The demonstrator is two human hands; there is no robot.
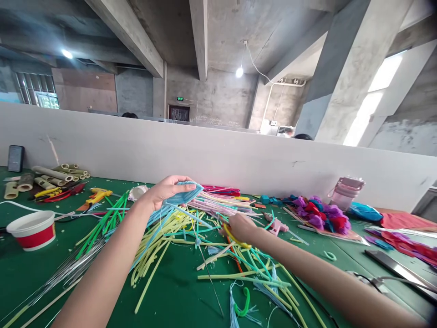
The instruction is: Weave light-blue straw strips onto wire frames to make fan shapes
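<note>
My left hand [172, 189] is raised over the pile, its fingers closed around a blue ribbed piece [182, 196] that looks made of chenille stems pressed side by side. A thin wire [210, 269] slants down below it toward the table. To the right, my right hand [241, 227] is closed on a yellow-handled tool [239, 240]; its working end is hidden or too small to tell. Beneath both hands lie loose chenille stems: a yellow bunch [153, 250], green ones [105, 223] and pink ones [225, 205]. Blue tassels [235, 303] rest near the front.
At left stand a red-and-white paper cup [32, 230], a yellow glue gun [98, 196], pliers [58, 193] and bamboo tubes [61, 175]. A pink glue gun [277, 225], purple and red flowers [319, 214], a pink bottle [346, 191] and a phone [399, 269] lie right. A white partition [205, 155] runs behind.
</note>
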